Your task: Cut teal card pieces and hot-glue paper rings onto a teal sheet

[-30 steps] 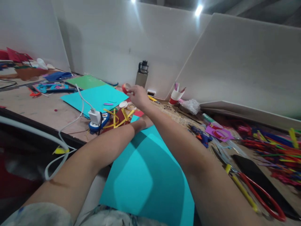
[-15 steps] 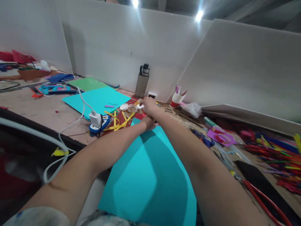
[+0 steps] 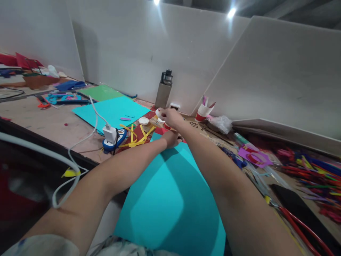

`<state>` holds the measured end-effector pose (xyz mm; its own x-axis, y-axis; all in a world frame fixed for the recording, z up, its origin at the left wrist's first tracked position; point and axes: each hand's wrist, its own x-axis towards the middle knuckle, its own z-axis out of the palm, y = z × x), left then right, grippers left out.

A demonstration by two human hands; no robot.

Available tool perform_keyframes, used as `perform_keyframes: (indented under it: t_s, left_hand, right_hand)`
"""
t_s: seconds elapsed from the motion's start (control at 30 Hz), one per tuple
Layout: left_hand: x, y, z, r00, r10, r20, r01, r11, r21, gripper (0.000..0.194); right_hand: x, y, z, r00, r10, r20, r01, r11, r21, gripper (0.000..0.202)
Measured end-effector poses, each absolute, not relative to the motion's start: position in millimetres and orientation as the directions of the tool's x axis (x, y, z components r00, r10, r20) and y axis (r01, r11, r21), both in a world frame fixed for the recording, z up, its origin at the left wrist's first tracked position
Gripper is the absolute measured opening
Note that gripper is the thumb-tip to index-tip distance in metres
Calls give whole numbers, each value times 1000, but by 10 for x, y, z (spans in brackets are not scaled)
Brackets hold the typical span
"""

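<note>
A large turquoise sheet [image 3: 160, 192] extends from my lap up to the table. At its far end my left hand [image 3: 172, 139] rests by some red material, its fingers mostly hidden under my right wrist. My right hand [image 3: 170, 116] is raised just beyond it, its fingers closed on a small white roll [image 3: 158, 113]. A round white lid [image 3: 144, 121] lies to the left of that hand. Yellow strips [image 3: 138, 137] cross over a dark red piece nearer to me.
A grey bottle [image 3: 163, 92] stands against the back panel, with a cup of pens [image 3: 204, 112] to its right. A white charger [image 3: 109, 133] with a cable sits at left. Red-handled pliers [image 3: 301, 227] and colourful strips [image 3: 317, 177] lie at right.
My right hand has picked up the white roll, which lay beside the lid, and lifted it slightly. My left hand has stayed at the sheet's far end. The view has shifted a little.
</note>
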<state>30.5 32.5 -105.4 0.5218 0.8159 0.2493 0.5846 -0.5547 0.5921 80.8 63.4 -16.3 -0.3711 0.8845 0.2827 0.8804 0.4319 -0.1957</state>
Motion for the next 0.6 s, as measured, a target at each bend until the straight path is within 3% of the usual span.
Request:
perform_keyframes:
  t_s: [0.1,0.3,0.5,0.6]
  left_hand:
    - [285,322,-1004,590,781,205,593,-592,545,9]
    - [207,211,-840,572,769,286,571,-623,535,25]
    - [165,224,-664,212,849,484,437,-526,730,16]
    - [156,241,-613,249,878,408,288,-470,835,19]
  right_hand:
    - [1102,560,-88,-267,915,302,903,347,-252,11]
    - [1599,260,-219,-58,950,308,799,229,-555,15]
    - [1886,29,-476,6,961,278,635,211,-743,27]
    - [1905,-18,-534,-8,960,278,583,230,-779,29]
